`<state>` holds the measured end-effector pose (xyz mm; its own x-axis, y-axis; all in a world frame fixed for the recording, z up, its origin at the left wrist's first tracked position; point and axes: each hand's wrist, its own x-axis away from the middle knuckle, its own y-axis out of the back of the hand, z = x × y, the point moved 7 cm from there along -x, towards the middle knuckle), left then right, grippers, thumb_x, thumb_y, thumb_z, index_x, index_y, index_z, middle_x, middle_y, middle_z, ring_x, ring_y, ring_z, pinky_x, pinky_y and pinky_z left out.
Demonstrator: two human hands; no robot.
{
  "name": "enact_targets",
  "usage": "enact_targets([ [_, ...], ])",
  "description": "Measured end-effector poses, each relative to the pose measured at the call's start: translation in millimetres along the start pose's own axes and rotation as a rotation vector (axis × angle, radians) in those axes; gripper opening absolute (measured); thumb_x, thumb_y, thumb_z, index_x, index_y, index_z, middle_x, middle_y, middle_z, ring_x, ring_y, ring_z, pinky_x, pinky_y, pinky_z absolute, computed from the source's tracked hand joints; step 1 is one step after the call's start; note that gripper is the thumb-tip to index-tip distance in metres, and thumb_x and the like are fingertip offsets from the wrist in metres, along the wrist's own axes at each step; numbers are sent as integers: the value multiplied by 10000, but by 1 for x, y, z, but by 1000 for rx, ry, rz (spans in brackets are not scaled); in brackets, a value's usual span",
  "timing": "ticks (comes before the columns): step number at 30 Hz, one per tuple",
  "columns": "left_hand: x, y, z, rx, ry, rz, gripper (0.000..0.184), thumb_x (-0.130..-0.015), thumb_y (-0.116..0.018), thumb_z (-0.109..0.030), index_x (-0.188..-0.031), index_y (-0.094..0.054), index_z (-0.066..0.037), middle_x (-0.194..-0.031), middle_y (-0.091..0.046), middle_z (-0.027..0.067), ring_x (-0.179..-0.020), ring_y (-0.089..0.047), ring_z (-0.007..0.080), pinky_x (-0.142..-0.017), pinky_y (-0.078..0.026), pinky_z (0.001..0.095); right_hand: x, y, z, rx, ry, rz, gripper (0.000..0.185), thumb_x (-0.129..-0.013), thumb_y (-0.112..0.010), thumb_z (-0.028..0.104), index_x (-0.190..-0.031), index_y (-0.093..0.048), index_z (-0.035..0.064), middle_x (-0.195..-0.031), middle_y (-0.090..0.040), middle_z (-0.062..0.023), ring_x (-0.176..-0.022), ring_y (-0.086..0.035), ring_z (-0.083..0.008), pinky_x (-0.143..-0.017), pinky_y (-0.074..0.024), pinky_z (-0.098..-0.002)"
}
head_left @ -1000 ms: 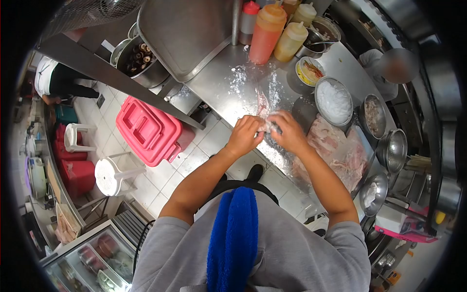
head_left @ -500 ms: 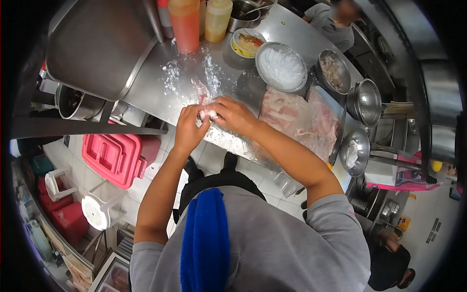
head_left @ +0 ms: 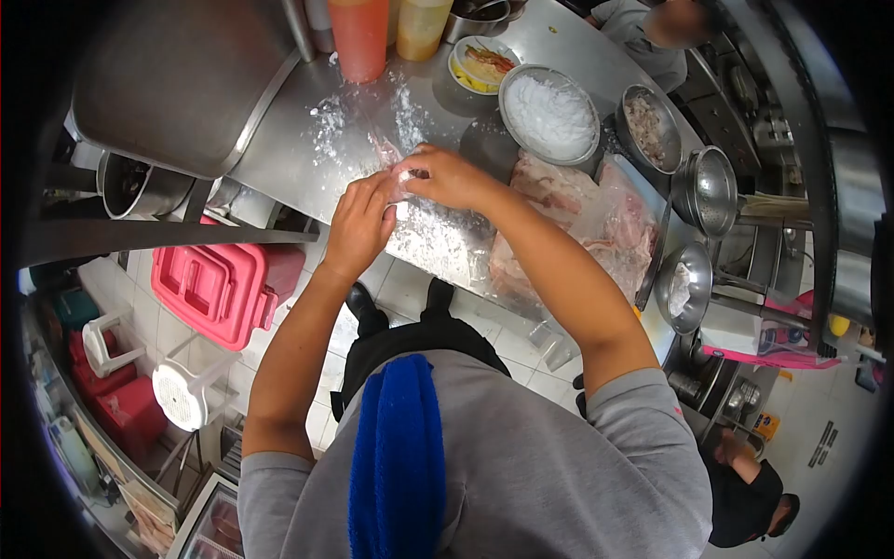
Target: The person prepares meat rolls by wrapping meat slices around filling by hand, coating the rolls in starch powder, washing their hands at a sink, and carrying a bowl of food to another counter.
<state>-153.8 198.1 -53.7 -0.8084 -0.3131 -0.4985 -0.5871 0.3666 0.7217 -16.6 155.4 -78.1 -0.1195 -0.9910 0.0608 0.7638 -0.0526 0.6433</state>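
Note:
A thin, pale pink piece of meat [head_left: 386,149] lies on the floured steel table [head_left: 303,154], its near end between my hands. My left hand [head_left: 361,219] has its fingers curled on the left side of that end. From the right, my right hand [head_left: 445,179] pinches the meat, with something white at its fingertips. Loose flour [head_left: 442,238] covers the table's near edge. A bowl of white powder [head_left: 549,114] stands beyond my right hand. Large slabs of raw meat [head_left: 549,196], partly under clear plastic, lie beside my right forearm.
Sauce bottles [head_left: 358,42] and a bowl of yellow and red food [head_left: 482,65] stand at the back. Metal bowls [head_left: 649,129] line the right side. A metal tray [head_left: 177,84] is at left, above a pink lidded bin [head_left: 209,291]. Two other people [head_left: 643,37] are at right.
The view has swung toward the right, shifting the table leftward. My hands have moved slightly farther onto the table, still at the meat piece. A person at lower right has come into view.

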Motion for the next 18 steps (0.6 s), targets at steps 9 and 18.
enact_targets([
  [9, -6, -2, 9, 41, 57, -91, 452, -707, -694, -11, -1142, -573, -19, -1130, -598, 140, -992, -570, 321, -848, -460, 399, 12, -4, 12, 118, 78, -183, 367, -838, -648, 201, -1179, -598, 72, -1048, -588, -188, -1018, -555, -350, -881, -458, -410],
  [18, -14, 0, 22, 139, 129, -43, 402, -712, -675, -56, -1109, -616, -23, -1058, -586, 121, -947, -579, 303, -810, -475, 385, 35, 0, 45, 389, 224, -339, 492, -677, -725, 66, -1136, -560, 130, -1136, -523, -115, -1035, -536, -330, -844, -481, -420],
])
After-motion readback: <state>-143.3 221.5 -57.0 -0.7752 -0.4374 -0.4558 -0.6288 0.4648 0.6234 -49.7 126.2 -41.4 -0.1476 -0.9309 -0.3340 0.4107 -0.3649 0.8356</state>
